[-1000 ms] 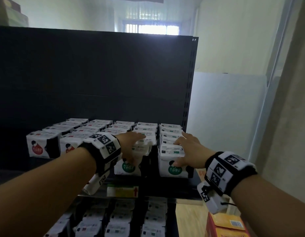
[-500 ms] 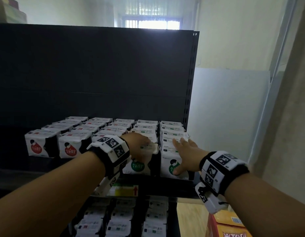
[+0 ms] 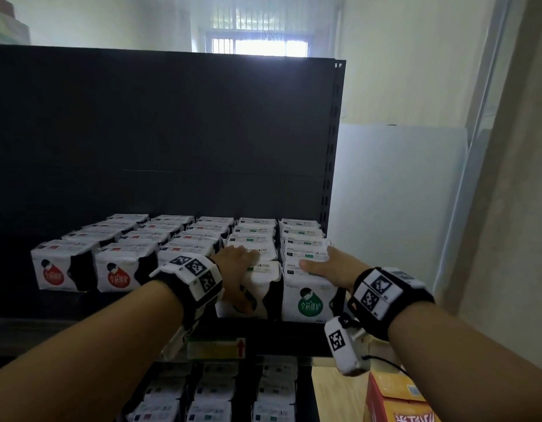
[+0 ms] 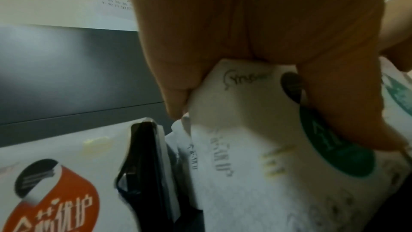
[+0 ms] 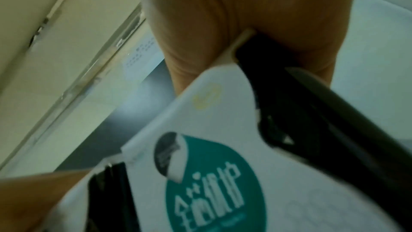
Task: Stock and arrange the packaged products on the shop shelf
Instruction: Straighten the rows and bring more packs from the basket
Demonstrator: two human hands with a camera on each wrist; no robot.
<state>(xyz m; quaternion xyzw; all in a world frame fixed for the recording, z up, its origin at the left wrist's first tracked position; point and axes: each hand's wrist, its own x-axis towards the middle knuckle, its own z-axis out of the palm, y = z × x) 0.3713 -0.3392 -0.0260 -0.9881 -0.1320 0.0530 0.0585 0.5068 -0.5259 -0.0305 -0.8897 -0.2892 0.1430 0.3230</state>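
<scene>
White packs fill the black shelf in rows running back to its dark rear panel: the left hand wraps the front green-label pack, thumb down its face and fingers over its top, while the right hand lies flat with straight fingers on the neighbouring end pack. Red-label packs stand further left. Beyond are pale walls, a barred window and an orange carton.

Your right hand lies on the top edge of a white pack with a round green label, its black side panel under the palm; your other forearm enters lower left.
</scene>
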